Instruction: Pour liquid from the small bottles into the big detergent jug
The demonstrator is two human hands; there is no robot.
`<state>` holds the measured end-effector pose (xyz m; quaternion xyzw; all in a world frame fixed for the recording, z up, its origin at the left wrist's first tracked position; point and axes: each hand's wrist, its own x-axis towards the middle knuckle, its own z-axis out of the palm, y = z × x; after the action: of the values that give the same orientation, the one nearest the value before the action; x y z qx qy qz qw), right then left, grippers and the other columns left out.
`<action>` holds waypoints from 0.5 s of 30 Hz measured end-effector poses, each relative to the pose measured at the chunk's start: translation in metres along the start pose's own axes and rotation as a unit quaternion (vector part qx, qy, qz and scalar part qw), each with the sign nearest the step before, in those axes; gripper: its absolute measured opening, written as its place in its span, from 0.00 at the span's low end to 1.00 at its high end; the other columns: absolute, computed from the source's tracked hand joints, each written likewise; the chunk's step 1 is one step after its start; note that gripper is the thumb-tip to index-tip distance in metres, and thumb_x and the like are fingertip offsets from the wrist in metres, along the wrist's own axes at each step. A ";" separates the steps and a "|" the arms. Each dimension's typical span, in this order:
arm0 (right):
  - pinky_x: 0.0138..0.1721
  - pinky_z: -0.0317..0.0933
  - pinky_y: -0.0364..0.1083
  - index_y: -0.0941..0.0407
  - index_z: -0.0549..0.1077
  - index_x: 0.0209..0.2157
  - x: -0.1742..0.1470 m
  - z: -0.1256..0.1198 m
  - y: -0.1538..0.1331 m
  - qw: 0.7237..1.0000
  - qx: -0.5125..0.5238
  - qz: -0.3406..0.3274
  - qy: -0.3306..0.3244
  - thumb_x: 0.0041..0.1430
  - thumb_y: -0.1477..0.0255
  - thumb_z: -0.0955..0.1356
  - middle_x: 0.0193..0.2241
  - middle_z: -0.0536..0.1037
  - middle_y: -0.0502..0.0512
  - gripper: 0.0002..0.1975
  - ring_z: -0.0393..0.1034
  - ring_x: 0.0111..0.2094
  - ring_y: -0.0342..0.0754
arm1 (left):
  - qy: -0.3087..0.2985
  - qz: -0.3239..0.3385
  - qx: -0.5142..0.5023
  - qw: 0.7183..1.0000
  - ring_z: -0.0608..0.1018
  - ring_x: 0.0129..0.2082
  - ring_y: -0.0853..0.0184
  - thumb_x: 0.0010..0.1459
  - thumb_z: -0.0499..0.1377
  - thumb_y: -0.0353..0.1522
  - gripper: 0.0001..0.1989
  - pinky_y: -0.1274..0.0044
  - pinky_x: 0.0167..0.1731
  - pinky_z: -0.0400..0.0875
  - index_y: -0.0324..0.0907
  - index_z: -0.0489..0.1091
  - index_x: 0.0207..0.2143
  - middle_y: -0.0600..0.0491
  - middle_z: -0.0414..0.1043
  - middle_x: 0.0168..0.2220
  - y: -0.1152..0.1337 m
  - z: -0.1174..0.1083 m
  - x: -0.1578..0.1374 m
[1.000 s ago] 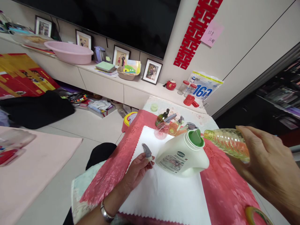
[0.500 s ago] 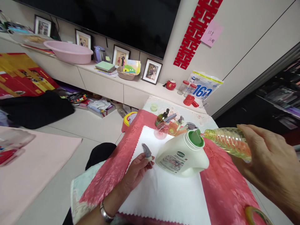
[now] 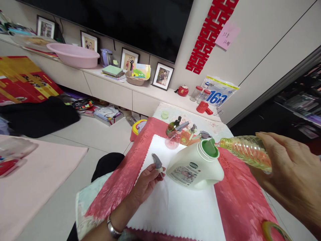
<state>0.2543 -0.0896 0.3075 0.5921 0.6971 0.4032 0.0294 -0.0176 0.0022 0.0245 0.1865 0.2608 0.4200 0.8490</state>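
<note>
My right hand (image 3: 293,170) is closed around a clear, spiral-ribbed bottle (image 3: 247,150) of yellow liquid. The bottle lies nearly level, its neck up against the green spout of a white detergent jug (image 3: 195,164). That jug stands upright on a white scallop-edged mat (image 3: 185,211), its label toward me. In my left hand (image 3: 147,182), a grey spray head (image 3: 157,162) is pinched between the fingers, with a thin clear tube hanging from it. Behind the jug stand a pink-tinted spray bottle (image 3: 173,139), an orange bottle (image 3: 186,136) and a dark green bottle (image 3: 171,127).
The mat lies on a red tablecloth (image 3: 240,190). A roll of tape (image 3: 274,231) rests at the near right. Beyond the table, a low cabinet (image 3: 107,90) carries picture frames, a pink basin (image 3: 74,55) and jars. A pink-covered surface (image 3: 37,180) is at left.
The ribbed bottle and my right hand have shifted very slightly to the right. My left hand and the jug look the same.
</note>
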 end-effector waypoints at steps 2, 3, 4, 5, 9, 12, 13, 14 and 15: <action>0.40 0.67 0.58 0.64 0.64 0.58 0.000 -0.001 0.000 1.000 -0.003 0.002 0.002 0.61 0.68 0.60 0.51 0.71 0.70 0.26 0.69 0.47 0.67 | 0.003 0.000 0.001 1.000 0.79 0.34 0.66 0.43 0.78 0.38 0.23 0.74 0.38 0.69 0.39 0.79 0.41 0.46 0.82 0.40 0.000 0.000 0.000; 0.40 0.67 0.58 0.64 0.64 0.58 0.000 -0.001 0.001 1.000 -0.003 0.002 0.001 0.61 0.67 0.60 0.51 0.71 0.70 0.25 0.69 0.47 0.67 | 0.004 -0.001 0.002 1.000 0.79 0.34 0.67 0.43 0.78 0.38 0.23 0.74 0.38 0.69 0.39 0.79 0.41 0.46 0.82 0.40 0.000 0.001 0.000; 0.41 0.67 0.59 0.64 0.64 0.58 0.001 -0.001 0.001 1.000 -0.004 0.003 0.001 0.62 0.67 0.59 0.52 0.71 0.71 0.25 0.69 0.47 0.67 | 0.006 -0.001 0.003 1.000 0.79 0.33 0.67 0.43 0.78 0.38 0.23 0.74 0.38 0.69 0.39 0.79 0.40 0.47 0.82 0.40 0.001 0.001 0.000; 0.41 0.67 0.59 0.64 0.64 0.58 0.001 -0.002 0.000 1.000 -0.005 0.005 0.000 0.62 0.67 0.59 0.52 0.71 0.71 0.25 0.69 0.48 0.67 | 0.007 -0.002 0.004 1.000 0.79 0.33 0.67 0.43 0.78 0.38 0.23 0.74 0.38 0.69 0.39 0.79 0.40 0.47 0.82 0.40 0.001 0.001 0.000; 0.42 0.65 0.58 0.64 0.65 0.58 0.001 -0.002 0.000 1.000 -0.016 0.012 -0.007 0.60 0.69 0.59 0.52 0.71 0.70 0.26 0.69 0.48 0.67 | 0.006 -0.003 0.007 1.000 0.79 0.33 0.67 0.43 0.78 0.39 0.24 0.74 0.38 0.70 0.38 0.79 0.40 0.47 0.82 0.40 0.001 0.001 0.000; 0.41 0.65 0.57 0.65 0.66 0.58 0.002 -0.001 0.002 1.000 -0.020 0.003 -0.002 0.61 0.68 0.59 0.52 0.71 0.69 0.26 0.69 0.48 0.66 | 0.008 -0.004 0.006 1.000 0.79 0.33 0.67 0.43 0.78 0.39 0.24 0.74 0.38 0.70 0.38 0.79 0.41 0.47 0.82 0.40 0.001 0.001 0.001; 0.41 0.65 0.57 0.65 0.67 0.57 0.001 0.000 0.003 1.000 -0.019 -0.004 0.007 0.61 0.68 0.59 0.52 0.71 0.69 0.26 0.69 0.48 0.66 | 0.008 -0.004 0.005 1.000 0.79 0.33 0.67 0.42 0.78 0.39 0.24 0.74 0.38 0.70 0.38 0.79 0.41 0.46 0.82 0.40 0.000 0.000 0.001; 0.41 0.65 0.57 0.66 0.67 0.57 0.001 0.001 0.004 1.000 -0.018 -0.011 0.016 0.61 0.67 0.59 0.52 0.72 0.69 0.26 0.70 0.48 0.66 | 0.008 -0.004 0.004 1.000 0.79 0.34 0.67 0.42 0.78 0.39 0.24 0.74 0.39 0.70 0.38 0.79 0.41 0.46 0.82 0.40 0.000 0.000 0.001; 0.41 0.65 0.57 0.66 0.68 0.57 0.001 0.001 0.005 0.999 -0.018 -0.016 0.023 0.61 0.67 0.59 0.51 0.72 0.68 0.27 0.70 0.47 0.66 | 0.007 -0.004 0.003 1.000 0.79 0.34 0.67 0.42 0.78 0.39 0.25 0.74 0.39 0.70 0.38 0.79 0.41 0.46 0.82 0.40 0.000 0.000 0.001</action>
<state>0.2587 -0.0880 0.3105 0.5710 0.6995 0.4286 0.0304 -0.0171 0.0031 0.0244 0.1853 0.2691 0.4167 0.8483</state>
